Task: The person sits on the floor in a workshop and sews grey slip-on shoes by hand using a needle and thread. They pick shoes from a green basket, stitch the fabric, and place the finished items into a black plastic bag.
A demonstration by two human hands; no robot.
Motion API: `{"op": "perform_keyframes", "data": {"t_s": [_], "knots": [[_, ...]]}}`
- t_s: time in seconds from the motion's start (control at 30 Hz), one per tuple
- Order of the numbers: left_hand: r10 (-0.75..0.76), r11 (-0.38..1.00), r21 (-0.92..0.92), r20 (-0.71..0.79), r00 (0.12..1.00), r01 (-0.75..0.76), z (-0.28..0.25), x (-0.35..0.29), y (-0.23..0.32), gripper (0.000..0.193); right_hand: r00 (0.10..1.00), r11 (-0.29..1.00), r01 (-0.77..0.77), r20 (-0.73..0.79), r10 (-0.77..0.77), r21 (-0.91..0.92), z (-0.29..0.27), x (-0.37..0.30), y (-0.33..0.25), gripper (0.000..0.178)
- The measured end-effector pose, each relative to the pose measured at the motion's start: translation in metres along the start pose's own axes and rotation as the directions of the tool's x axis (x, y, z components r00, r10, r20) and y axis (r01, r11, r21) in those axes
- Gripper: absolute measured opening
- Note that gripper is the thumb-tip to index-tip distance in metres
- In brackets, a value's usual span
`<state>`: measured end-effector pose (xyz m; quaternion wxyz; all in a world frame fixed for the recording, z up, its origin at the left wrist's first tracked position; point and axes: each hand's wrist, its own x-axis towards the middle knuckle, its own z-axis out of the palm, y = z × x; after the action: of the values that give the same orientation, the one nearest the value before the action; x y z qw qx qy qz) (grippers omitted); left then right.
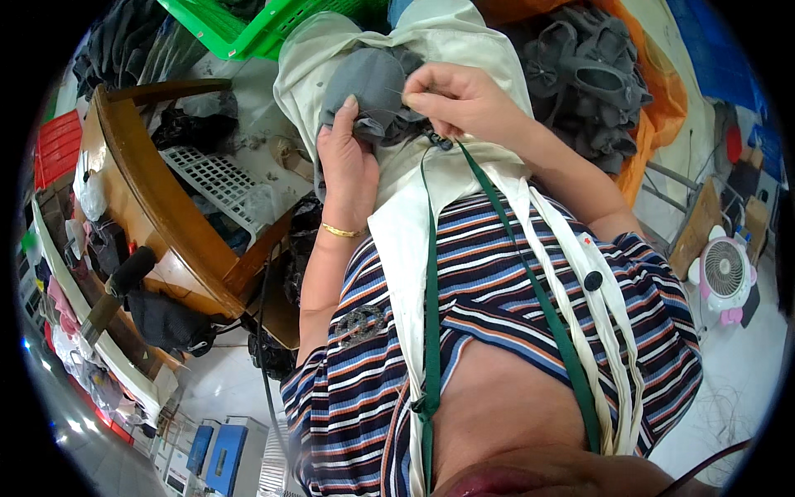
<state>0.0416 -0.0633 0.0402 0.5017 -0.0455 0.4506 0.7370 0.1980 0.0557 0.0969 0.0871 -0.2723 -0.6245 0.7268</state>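
Note:
A grey cloth cap (364, 80), rounded at the top and crumpled at its lower edge, rests on the pale apron over my lap. My left hand (348, 157) grips its near edge, thumb on top and fingers curled beneath. Just to the right, my right hand (454, 98) is closed in a pinch, thumb against forefinger. A faint thread-like line runs from those fingertips across the cloth; whether a needle is there is too small to tell. Below the right hand, a small dark bundle (440, 141) lies on the apron beside green straps.
Many similar grey pieces (588, 79) fill an orange bag (662, 116) on the right. A green plastic crate (240, 29) stands beyond my knees. To the left are a curved wooden table (141, 199) and a white perforated basket (217, 184). A small fan (725, 269) sits far right.

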Motion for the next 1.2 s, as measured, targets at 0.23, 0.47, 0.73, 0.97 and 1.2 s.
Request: {"op": "perform_keyframes", "data": {"t_s": [0.23,0.47,0.73,0.97,1.2], "knots": [[-0.015,1.0,-0.006,-0.006,1.0,0.015,0.0,-0.006,0.001,0.012,0.991,0.936,0.054,-0.099,-0.094,-0.349,0.025,0.022,0.01,0.014],[-0.013,1.0,-0.015,0.027,1.0,0.013,0.005,-0.012,0.001,0.01,0.991,0.921,0.04,-0.102,-0.086,-0.387,0.023,0.021,0.007,0.019],[-0.019,1.0,0.005,0.013,1.0,0.019,0.009,-0.015,0.003,0.01,0.99,0.914,0.042,-0.109,-0.094,-0.404,0.023,0.019,0.004,0.018],[0.082,0.917,0.378,0.136,0.987,-0.128,0.014,-0.027,-0.011,0.024,0.977,0.914,0.139,-0.101,-0.19,-0.381,0.011,0.016,0.01,0.014],[-0.018,0.988,0.153,0.05,0.999,0.01,0.05,-0.048,0.003,0.02,0.93,0.886,0.243,-0.166,-0.329,-0.396,0.012,0.002,0.009,0.018]]}}
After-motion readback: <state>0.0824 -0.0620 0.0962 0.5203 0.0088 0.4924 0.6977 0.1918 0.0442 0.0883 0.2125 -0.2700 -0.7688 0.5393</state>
